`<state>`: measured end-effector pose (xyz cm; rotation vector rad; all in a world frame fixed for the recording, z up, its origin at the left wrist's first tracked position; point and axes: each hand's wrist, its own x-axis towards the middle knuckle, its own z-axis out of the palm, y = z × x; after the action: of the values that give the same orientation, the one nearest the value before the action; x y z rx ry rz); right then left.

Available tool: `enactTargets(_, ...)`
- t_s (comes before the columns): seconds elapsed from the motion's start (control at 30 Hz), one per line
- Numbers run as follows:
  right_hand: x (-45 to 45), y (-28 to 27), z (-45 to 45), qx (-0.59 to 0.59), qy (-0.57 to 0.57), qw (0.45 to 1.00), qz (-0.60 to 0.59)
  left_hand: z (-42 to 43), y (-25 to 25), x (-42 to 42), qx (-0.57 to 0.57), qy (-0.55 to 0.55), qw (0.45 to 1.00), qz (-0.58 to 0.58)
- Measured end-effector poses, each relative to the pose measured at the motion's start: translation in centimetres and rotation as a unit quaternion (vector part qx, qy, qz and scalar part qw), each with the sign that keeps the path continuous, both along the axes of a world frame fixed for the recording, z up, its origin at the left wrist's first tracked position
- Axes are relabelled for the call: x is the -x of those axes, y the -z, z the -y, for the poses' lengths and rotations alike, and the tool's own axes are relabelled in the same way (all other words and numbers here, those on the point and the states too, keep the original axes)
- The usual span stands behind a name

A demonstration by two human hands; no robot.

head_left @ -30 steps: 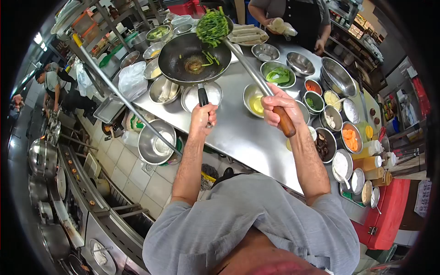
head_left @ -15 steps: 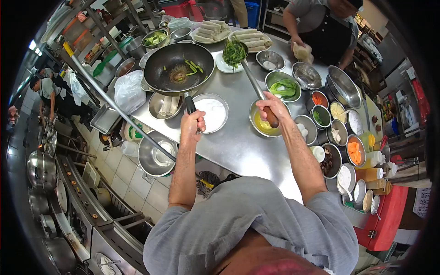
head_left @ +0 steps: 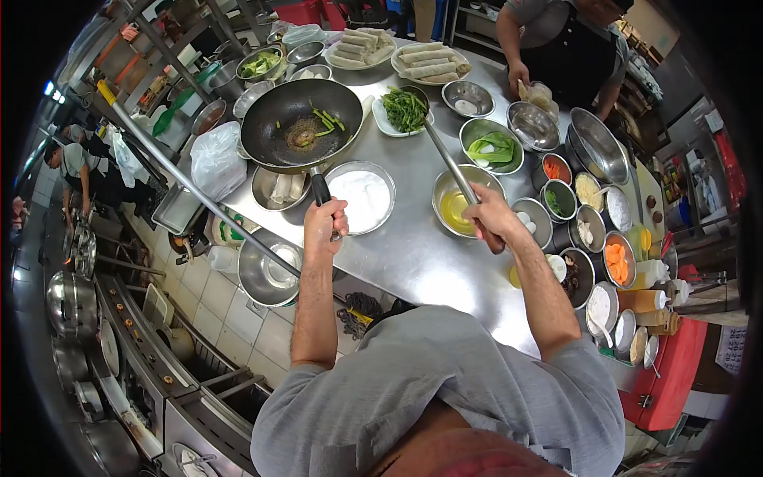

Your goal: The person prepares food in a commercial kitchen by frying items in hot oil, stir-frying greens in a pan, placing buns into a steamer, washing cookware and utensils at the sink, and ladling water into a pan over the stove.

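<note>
My left hand [head_left: 325,225] is closed around the black handle of a dark wok [head_left: 266,131]. Several green stalks [head_left: 326,121] and some brownish liquid remain in the wok's bowl. In my right hand [head_left: 491,215] is the wooden grip of a long metal ladle [head_left: 451,161]. The ladle's head is tipped at a small white plate [head_left: 385,126], touching or just above a heap of cooked leafy greens [head_left: 404,110]. Below my right hand sits a steel bowl of yellow liquid [head_left: 455,211]. A bowl of white powder [head_left: 364,199] stands beside my left hand.
Two plates of pale rolls [head_left: 433,62] stand at the far side. Bowls of chopped ingredients, such as orange slices [head_left: 616,262], crowd the right. A co-worker [head_left: 556,48] handles something across the table. A metal pole [head_left: 191,184] slants across the left.
The ladle has come down onto the plate and tipped, and the greens lie on the plate. The wok has shifted slightly left and lower.
</note>
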<state>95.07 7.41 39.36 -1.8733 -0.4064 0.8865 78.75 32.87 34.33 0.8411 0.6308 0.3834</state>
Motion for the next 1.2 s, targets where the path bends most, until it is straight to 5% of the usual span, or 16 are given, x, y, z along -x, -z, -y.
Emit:
enactTargets(0.17,0.5,0.3,-0.6,0.061,-0.009,0.995,0.073,0.4,0.0,-0.4,0.000,0.015,1.000,-0.002)
enactTargets(0.3,-0.1,3.1,-0.9,0.150,-0.019,0.959,0.240,0.5,-0.4,-0.1,-0.008,0.028,1.000,0.001)
enactTargets(0.57,0.5,4.0,0.6,0.320,-0.114,0.825,0.452,0.6,-0.6,-0.1,-0.032,0.031,0.999,-0.016)
enactTargets(1.0,0.7,-2.0,0.4,0.197,-0.073,0.883,0.421,-0.2,0.8,-2.3,-0.098,0.074,0.992,-0.042)
enactTargets(1.2,-2.3,-1.2,-3.5,0.182,-0.098,0.805,0.556,0.6,0.3,-4.4,-0.118,0.108,0.987,-0.029)
